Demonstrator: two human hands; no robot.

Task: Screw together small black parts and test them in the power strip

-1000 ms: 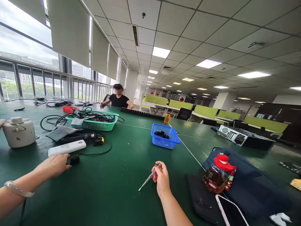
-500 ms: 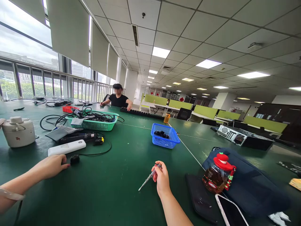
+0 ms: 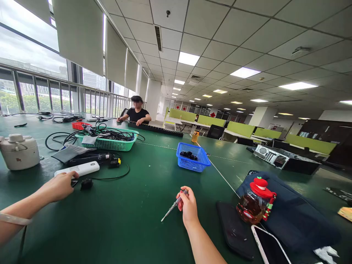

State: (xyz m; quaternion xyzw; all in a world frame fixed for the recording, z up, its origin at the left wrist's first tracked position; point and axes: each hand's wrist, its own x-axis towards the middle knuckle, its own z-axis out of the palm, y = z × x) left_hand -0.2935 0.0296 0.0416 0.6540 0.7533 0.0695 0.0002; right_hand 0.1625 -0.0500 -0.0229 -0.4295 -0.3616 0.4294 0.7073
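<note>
My right hand (image 3: 188, 207) is closed around a small screwdriver (image 3: 172, 207) with a red and clear handle; its metal tip points down-left over the green table (image 3: 137, 216). My left hand (image 3: 59, 187) lies on the table with its fingers curled, its fingertips at the near end of a long white device (image 3: 77, 169) and by a small black adapter (image 3: 86, 183) on a black cable. Whether the hand grips anything is not clear.
A white rice cooker (image 3: 19, 151) stands far left. A green basket (image 3: 110, 141) of cables and a blue basket (image 3: 192, 157) sit further back. At right are a red-lidded jar (image 3: 255, 201), a phone (image 3: 271, 247) and a dark bag (image 3: 291, 216). Another person (image 3: 136, 113) sits at the far end.
My left hand has drawn back left, from the black adapter to the white device's end. The right hand has barely moved. The view has tilted slightly.
</note>
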